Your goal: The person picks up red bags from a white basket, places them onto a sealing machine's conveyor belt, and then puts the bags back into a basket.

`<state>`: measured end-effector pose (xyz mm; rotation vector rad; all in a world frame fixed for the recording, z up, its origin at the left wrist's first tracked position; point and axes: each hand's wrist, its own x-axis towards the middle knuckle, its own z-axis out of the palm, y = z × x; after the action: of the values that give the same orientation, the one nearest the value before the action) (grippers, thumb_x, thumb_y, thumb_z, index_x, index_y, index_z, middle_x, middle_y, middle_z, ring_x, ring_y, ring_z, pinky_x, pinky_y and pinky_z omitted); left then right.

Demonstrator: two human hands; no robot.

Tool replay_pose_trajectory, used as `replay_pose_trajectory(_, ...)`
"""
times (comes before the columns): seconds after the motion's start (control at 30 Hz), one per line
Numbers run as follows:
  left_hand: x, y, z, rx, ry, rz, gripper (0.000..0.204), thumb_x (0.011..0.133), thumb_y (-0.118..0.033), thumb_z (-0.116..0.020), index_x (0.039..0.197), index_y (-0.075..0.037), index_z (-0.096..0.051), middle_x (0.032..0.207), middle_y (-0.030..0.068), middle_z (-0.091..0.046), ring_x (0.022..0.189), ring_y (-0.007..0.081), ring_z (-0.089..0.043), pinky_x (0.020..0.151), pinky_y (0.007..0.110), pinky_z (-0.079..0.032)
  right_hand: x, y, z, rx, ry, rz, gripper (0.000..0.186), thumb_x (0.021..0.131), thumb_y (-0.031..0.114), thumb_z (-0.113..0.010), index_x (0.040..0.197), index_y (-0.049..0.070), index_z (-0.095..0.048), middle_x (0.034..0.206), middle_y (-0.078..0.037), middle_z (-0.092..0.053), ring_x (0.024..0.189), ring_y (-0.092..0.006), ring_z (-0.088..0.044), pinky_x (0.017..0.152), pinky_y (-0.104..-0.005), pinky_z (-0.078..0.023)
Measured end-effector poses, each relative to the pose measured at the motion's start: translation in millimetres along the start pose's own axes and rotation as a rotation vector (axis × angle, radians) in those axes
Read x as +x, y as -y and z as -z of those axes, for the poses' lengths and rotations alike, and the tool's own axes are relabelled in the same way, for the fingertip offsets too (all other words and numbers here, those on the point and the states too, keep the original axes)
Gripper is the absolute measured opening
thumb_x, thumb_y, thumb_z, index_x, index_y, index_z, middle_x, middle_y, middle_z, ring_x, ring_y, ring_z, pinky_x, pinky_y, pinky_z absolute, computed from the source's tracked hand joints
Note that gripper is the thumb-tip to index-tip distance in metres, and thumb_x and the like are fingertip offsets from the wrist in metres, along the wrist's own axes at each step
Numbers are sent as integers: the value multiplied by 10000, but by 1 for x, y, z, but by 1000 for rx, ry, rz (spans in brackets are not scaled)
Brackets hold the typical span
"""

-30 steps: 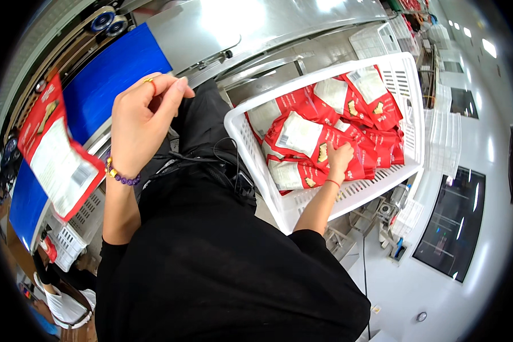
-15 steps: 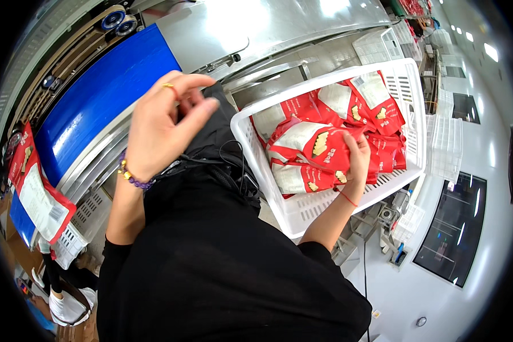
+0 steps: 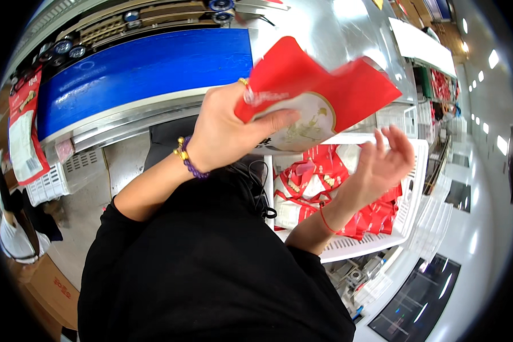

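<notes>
A red pouch (image 3: 342,97) with a pale oval panel is in my left hand (image 3: 228,122), thumb across its front and fingers behind, raised in front of the blue belt and steel counter. My right hand (image 3: 385,157) is just below and right of that pouch, fingers spread and slightly curled, holding nothing. Beneath it, a white slotted crate (image 3: 404,219) holds several red-and-white pouches (image 3: 299,214), partly hidden by my hands and the raised pouch. Another long red-and-white pouch (image 3: 25,142) rests at the far left end of the belt.
A blue conveyor belt (image 3: 131,62) with rollers behind runs across the upper left, beside a steel counter (image 3: 347,28). Another white crate (image 3: 43,188), a cardboard box (image 3: 54,285) and a person (image 3: 20,239) are at the left. Machinery (image 3: 356,276) stands beyond my crate.
A pouch has come up from the crate into my left hand, which was empty. My right hand, earlier gripping a pouch there, has let go and risen. The view has shifted.
</notes>
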<state>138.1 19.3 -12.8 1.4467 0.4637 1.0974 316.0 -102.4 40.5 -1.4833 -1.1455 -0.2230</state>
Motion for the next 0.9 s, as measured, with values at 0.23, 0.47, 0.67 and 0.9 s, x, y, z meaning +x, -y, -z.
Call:
replay_pose_trajectory(0.23, 3, 7, 10, -143, 16, 219, 285, 842, -142, -753, 1056, 23, -661, 971, 52, -708, 863, 76, -630, 771, 242, -510, -27, -41, -25, 560, 328, -708, 467, 766, -13, -764, 1195, -3, -580, 1214, -108, -605, 1085, -174, -584, 962, -330, -454)
replay_pose_trajectory(0.47, 22, 49, 43, -258, -48, 232, 179, 859, -166, -738, 935, -5, -721, 948, -15, -678, 834, 56, -628, 731, 222, -519, -21, -82, -29, 784, 293, -691, 248, 938, 45, -600, 1179, -15, -599, 1152, -83, -640, 1039, -162, -608, 925, -312, -483)
replay_pose_trajectory(0.67, 44, 82, 44, -50, -139, 375, 235, 830, -210, -771, 915, 3, -719, 816, 21, -702, 696, 45, -567, 634, 225, -466, 2, -124, -60, 357, 261, -599, 173, 940, 147, -647, 1019, -2, -685, 845, -4, -660, 668, -49, -520, 553, -205, -399)
replay_pose_trajectory(0.9, 87, 126, 46, 101, -100, 456, 347, 916, -320, -644, 897, 20, -708, 760, 52, -699, 647, 70, -583, 624, 251, -466, 38, -155, -77, 336, 358, -624, 209, 953, 154, -625, 1082, -8, -651, 857, -17, -684, 669, -47, -567, 553, -192, -415)
